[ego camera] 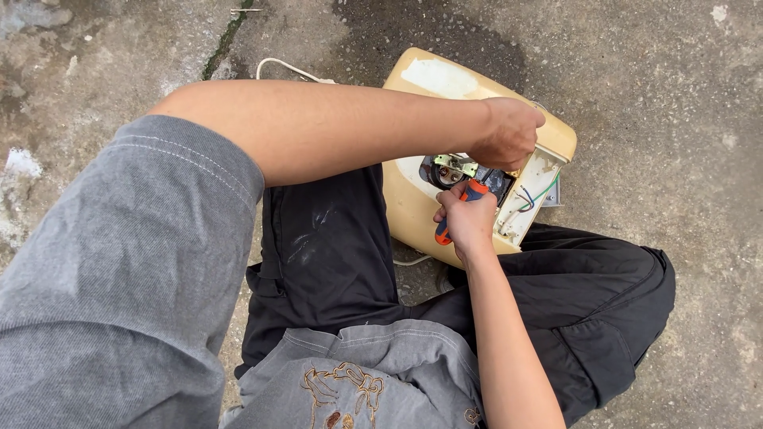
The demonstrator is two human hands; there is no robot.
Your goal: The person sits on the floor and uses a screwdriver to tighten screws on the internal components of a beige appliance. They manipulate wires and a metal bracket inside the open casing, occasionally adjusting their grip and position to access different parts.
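A cream-yellow plastic appliance housing (445, 79) lies on the concrete between my knees, its inside opened, with a metal part and thin green, blue and white wires (534, 195) showing. My left hand (509, 133) reaches across and grips something small inside the opening; what it holds is hidden by the fingers. My right hand (465, 218) is closed around a tool with an orange and black handle (470, 193), its tip pointing into the opening just below the left hand.
A white power cord (290, 70) runs from the housing across the stained concrete ground (660, 71). My legs in black trousers (334, 246) flank the housing. A small nail-like piece (246, 11) lies at the top edge.
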